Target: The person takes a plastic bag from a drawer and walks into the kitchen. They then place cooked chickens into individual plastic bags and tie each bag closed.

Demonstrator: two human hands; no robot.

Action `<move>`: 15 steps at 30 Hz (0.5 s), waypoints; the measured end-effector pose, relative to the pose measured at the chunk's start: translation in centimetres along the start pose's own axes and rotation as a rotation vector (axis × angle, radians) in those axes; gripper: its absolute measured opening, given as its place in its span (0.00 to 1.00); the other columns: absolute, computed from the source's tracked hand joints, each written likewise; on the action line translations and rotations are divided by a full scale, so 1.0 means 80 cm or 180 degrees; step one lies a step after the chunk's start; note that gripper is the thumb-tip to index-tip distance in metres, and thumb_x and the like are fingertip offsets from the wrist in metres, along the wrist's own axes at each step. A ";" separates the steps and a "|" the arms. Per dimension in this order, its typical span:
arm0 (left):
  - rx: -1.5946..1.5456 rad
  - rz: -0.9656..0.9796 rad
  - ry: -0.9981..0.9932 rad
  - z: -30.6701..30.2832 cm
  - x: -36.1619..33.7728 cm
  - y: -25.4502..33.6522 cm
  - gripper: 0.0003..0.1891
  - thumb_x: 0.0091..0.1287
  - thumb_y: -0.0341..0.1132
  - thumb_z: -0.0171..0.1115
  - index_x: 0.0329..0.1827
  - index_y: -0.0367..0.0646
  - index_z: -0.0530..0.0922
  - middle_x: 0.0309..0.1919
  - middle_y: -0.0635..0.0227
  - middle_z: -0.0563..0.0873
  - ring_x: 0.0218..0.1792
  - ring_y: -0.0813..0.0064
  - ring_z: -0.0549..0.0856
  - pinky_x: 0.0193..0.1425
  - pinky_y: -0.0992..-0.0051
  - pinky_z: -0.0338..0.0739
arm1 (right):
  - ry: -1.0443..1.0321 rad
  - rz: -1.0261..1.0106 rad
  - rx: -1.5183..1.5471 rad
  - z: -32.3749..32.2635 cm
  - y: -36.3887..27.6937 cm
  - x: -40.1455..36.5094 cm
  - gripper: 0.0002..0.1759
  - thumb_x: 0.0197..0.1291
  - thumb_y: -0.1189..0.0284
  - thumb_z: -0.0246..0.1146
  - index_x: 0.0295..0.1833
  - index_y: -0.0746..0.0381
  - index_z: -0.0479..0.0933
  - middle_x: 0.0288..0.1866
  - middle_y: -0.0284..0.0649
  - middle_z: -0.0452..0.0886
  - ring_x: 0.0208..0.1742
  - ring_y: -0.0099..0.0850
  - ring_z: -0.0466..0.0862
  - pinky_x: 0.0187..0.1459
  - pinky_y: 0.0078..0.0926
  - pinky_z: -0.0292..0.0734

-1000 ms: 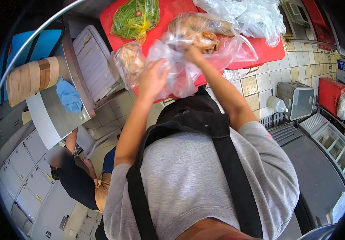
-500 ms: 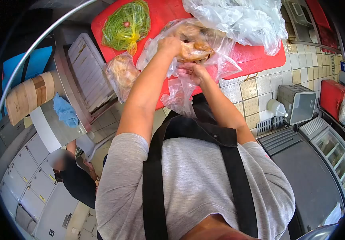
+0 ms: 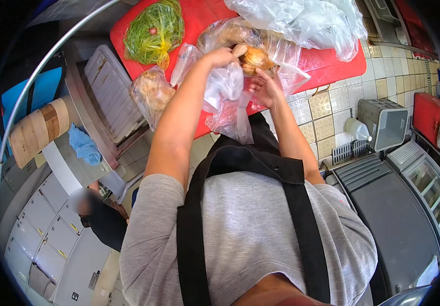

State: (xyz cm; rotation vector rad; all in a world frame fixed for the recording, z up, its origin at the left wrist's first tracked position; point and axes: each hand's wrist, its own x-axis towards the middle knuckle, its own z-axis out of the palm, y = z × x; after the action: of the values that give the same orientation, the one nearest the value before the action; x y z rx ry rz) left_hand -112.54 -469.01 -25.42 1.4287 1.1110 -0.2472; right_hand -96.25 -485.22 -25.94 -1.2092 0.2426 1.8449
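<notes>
My left hand (image 3: 223, 57) is closed on the left end of a golden-brown piece of meat (image 3: 254, 58), which looks like cooked poultry. Below that hand hangs a crumpled clear plastic bag (image 3: 224, 84). Close under the piece is my right hand (image 3: 266, 91), palm up with its fingers apart, fingertips at the meat's lower edge. Behind both hands, a large clear bag with more meat (image 3: 225, 33) lies on the red table (image 3: 327, 64). Another clear bag of meat (image 3: 152, 92) sits at the table's left edge.
A bag of green vegetables (image 3: 153, 30) lies at the table's upper left, white plastic bags (image 3: 307, 23) at its upper right. A grey lidded bin (image 3: 112, 89) stands left. Another person (image 3: 106, 222) is at lower left. Right are a grey crate (image 3: 383, 122) and a dark appliance (image 3: 388, 204).
The golden-brown piece is now raised and turned between my hands. My right hand has shifted slightly right, and the clear bag bunches lower under my left hand.
</notes>
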 end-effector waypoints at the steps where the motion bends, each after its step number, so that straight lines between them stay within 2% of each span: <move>1: -0.0048 -0.0013 0.0202 0.017 0.004 -0.002 0.25 0.53 0.43 0.65 0.48 0.32 0.79 0.39 0.57 0.85 0.38 0.69 0.83 0.42 0.70 0.77 | 0.0178 -0.0076 -0.0460 -0.010 -0.008 0.004 0.18 0.56 0.59 0.69 0.43 0.59 0.73 0.39 0.44 0.78 0.42 0.37 0.80 0.49 0.36 0.78; 2: -0.0286 0.0034 0.0261 0.027 0.006 -0.005 0.25 0.53 0.43 0.65 0.49 0.33 0.79 0.38 0.57 0.85 0.36 0.69 0.83 0.41 0.70 0.77 | 0.0177 -0.0195 -0.0653 -0.020 -0.016 0.007 0.20 0.56 0.61 0.69 0.45 0.62 0.74 0.39 0.42 0.79 0.41 0.35 0.80 0.48 0.35 0.78; 3: -0.0522 0.0084 0.0315 0.036 0.008 -0.007 0.25 0.53 0.43 0.64 0.49 0.34 0.79 0.38 0.57 0.85 0.35 0.69 0.83 0.39 0.70 0.77 | 0.0167 -0.0326 -0.0449 -0.014 -0.018 -0.004 0.20 0.56 0.62 0.69 0.47 0.63 0.74 0.39 0.42 0.79 0.40 0.35 0.80 0.48 0.36 0.78; 5: -0.0749 0.0005 0.0321 0.049 0.000 0.006 0.20 0.58 0.39 0.62 0.48 0.34 0.78 0.34 0.64 0.84 0.31 0.74 0.81 0.33 0.73 0.76 | 0.0138 -0.0593 -0.0055 0.013 -0.019 -0.032 0.21 0.56 0.64 0.69 0.49 0.66 0.74 0.39 0.42 0.79 0.39 0.35 0.79 0.47 0.36 0.77; 6: -0.0863 -0.0034 0.0336 0.055 -0.011 0.018 0.17 0.60 0.37 0.61 0.48 0.34 0.77 0.33 0.67 0.83 0.29 0.76 0.80 0.30 0.75 0.75 | 0.0299 -0.0621 0.0732 0.014 -0.008 -0.029 0.23 0.56 0.66 0.69 0.53 0.66 0.73 0.43 0.43 0.80 0.42 0.35 0.80 0.48 0.37 0.77; 7: -0.1068 0.0125 0.0140 0.060 -0.036 0.041 0.18 0.59 0.39 0.62 0.48 0.34 0.77 0.31 0.68 0.83 0.28 0.77 0.80 0.30 0.77 0.76 | 0.0202 -0.0752 0.0866 0.018 -0.006 -0.033 0.22 0.56 0.66 0.69 0.53 0.65 0.73 0.43 0.43 0.80 0.43 0.34 0.79 0.48 0.36 0.77; 9: -0.0156 0.0172 0.0459 0.082 -0.059 0.065 0.20 0.58 0.41 0.62 0.48 0.35 0.76 0.31 0.61 0.85 0.30 0.69 0.84 0.34 0.71 0.78 | 0.0008 -0.0998 0.1142 0.025 -0.001 -0.044 0.21 0.56 0.67 0.69 0.53 0.64 0.74 0.45 0.42 0.80 0.44 0.33 0.79 0.47 0.35 0.77; 11: 0.0735 0.0172 0.1002 0.115 -0.092 0.095 0.22 0.56 0.45 0.64 0.47 0.37 0.75 0.34 0.50 0.85 0.36 0.55 0.86 0.39 0.60 0.78 | 0.0230 -0.1282 0.0695 0.003 -0.003 -0.031 0.20 0.55 0.66 0.69 0.52 0.60 0.75 0.41 0.38 0.81 0.39 0.28 0.80 0.42 0.29 0.78; 12: 0.1095 0.0363 0.0971 0.131 -0.102 0.104 0.20 0.59 0.44 0.60 0.46 0.37 0.72 0.37 0.43 0.84 0.41 0.46 0.84 0.44 0.52 0.76 | 0.0299 -0.1402 0.0448 0.000 -0.008 -0.037 0.19 0.55 0.66 0.70 0.51 0.60 0.76 0.40 0.37 0.81 0.37 0.27 0.80 0.40 0.27 0.77; 13: 0.1202 0.0237 0.1068 0.150 -0.110 0.111 0.17 0.63 0.42 0.56 0.46 0.37 0.71 0.37 0.43 0.84 0.41 0.46 0.84 0.45 0.51 0.76 | 0.0372 -0.1524 0.0196 -0.005 -0.014 -0.043 0.19 0.55 0.66 0.70 0.51 0.59 0.76 0.39 0.36 0.81 0.36 0.26 0.80 0.38 0.26 0.77; 14: 0.1173 0.0232 0.0938 0.164 -0.115 0.117 0.17 0.62 0.38 0.54 0.49 0.37 0.70 0.37 0.43 0.84 0.42 0.45 0.84 0.46 0.51 0.77 | 0.0680 -0.1347 0.0092 -0.019 -0.017 -0.043 0.17 0.55 0.66 0.71 0.49 0.58 0.77 0.35 0.33 0.81 0.31 0.24 0.80 0.32 0.23 0.75; 15: 0.1143 0.0224 0.0806 0.176 -0.118 0.121 0.18 0.62 0.35 0.52 0.53 0.36 0.70 0.38 0.43 0.84 0.42 0.44 0.84 0.46 0.50 0.77 | 0.0529 -0.1442 0.0356 -0.011 -0.023 -0.058 0.19 0.57 0.66 0.69 0.52 0.60 0.75 0.36 0.34 0.82 0.34 0.26 0.81 0.34 0.25 0.79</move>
State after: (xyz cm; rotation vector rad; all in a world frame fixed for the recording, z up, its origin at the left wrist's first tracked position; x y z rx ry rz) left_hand -103.96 -483.47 -15.53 1.8545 1.2620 -0.2275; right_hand -93.68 -487.24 -22.09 -1.2238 0.1459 1.3268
